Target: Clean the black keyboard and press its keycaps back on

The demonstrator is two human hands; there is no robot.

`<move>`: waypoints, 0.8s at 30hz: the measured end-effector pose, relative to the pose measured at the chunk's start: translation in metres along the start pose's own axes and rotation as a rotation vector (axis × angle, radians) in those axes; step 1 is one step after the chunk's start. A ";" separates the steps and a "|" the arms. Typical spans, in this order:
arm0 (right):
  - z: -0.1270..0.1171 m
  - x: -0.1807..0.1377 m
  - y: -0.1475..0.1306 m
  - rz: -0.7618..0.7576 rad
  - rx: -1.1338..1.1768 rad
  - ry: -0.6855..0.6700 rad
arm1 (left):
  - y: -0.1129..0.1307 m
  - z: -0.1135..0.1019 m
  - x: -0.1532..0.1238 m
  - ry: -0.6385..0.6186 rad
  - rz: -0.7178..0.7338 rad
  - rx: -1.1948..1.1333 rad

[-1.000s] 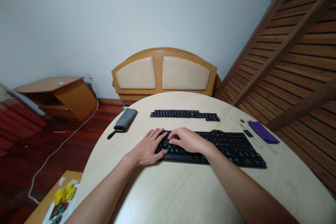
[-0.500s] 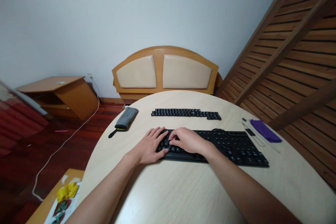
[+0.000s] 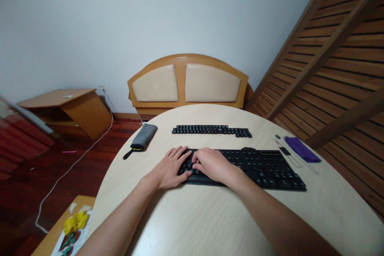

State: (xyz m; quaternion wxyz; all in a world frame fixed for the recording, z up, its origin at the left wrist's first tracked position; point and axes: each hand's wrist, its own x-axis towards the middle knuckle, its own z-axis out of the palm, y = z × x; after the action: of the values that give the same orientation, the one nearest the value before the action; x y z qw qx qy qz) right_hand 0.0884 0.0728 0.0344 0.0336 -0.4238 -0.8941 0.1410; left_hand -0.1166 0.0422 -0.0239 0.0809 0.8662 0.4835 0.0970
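Note:
A black keyboard [image 3: 270, 168] lies on the pale round table [image 3: 192, 216] in front of me. My left hand [image 3: 169, 168] lies over its left end, fingers stretched and spread, thumb along the front edge. Just right of it, my right hand [image 3: 211, 163] is closed on the left part of the keyboard, thumb and fingertips brought together at the keys. Whatever those fingertips pinch is too small and hidden to make out. Behind the keyboard, loose black keycaps [image 3: 199, 129] stand in rows.
A grey pouch [image 3: 144, 137] with a black loop lies at the table's left. To the right are a purple cloth [image 3: 301, 149] and a thin pale cable [image 3: 303, 164]. A slatted wooden panel [image 3: 336, 68] leans at the right; a headboard [image 3: 187, 62] stands behind.
My right hand has turned slightly over the keys, its fingers more curled under. My left hand stays in place. The whole view has shifted a little.

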 end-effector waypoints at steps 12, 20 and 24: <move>-0.005 -0.001 -0.008 0.027 -0.075 -0.035 | 0.000 -0.005 -0.002 0.017 -0.001 -0.092; 0.001 -0.002 -0.022 0.051 -0.217 -0.028 | 0.001 -0.003 -0.001 0.003 -0.015 -0.068; 0.012 -0.004 -0.031 0.043 -0.281 0.023 | 0.001 -0.002 0.000 0.002 -0.016 -0.067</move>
State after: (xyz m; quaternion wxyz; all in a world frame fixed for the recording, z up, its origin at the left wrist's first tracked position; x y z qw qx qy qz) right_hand 0.0652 0.0485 0.0315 -0.0190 -0.4449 -0.8953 0.0101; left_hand -0.1162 0.0413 -0.0215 0.1103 0.8589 0.4871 0.1135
